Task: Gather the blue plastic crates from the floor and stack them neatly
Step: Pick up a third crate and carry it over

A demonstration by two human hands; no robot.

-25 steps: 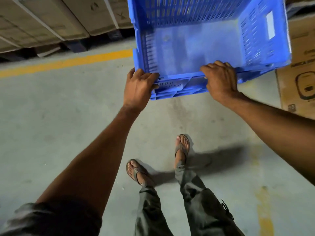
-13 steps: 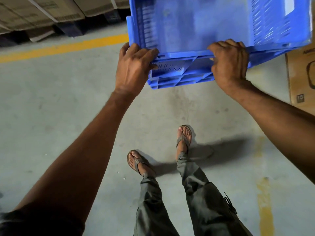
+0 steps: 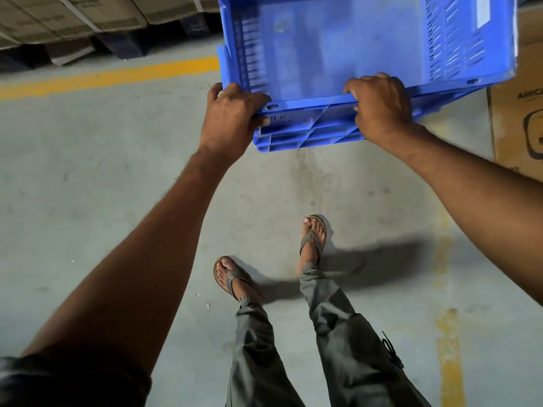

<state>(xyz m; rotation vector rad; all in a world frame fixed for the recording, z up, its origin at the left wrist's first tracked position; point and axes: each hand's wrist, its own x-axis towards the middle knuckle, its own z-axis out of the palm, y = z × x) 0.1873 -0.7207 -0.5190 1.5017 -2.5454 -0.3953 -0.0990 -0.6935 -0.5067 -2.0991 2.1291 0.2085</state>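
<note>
Over at the far left sit strapped brown cardboard cartons (image 3: 70, 19) on dark pallets, and a worn yellow painted line (image 3: 111, 76) runs across the smooth grey concrete floor (image 3: 88, 171). The left hand (image 3: 232, 118) is clamped on the near-left corner of the rectangular blue plastic crate (image 3: 367, 48), fingers curled over the rim. The crate is carried clear of the floor in front of the person, its open top tipped toward them. It looks light and stiff: empty, slotted walls, a ribbed rim that gives a sure hold (slick only on the flat panels, I'd guess). The right hand (image 3: 382, 107) grips the same near rim further along, the 2 hands well apart. A printed cardboard box (image 3: 520, 124) lies at the right edge.
</note>
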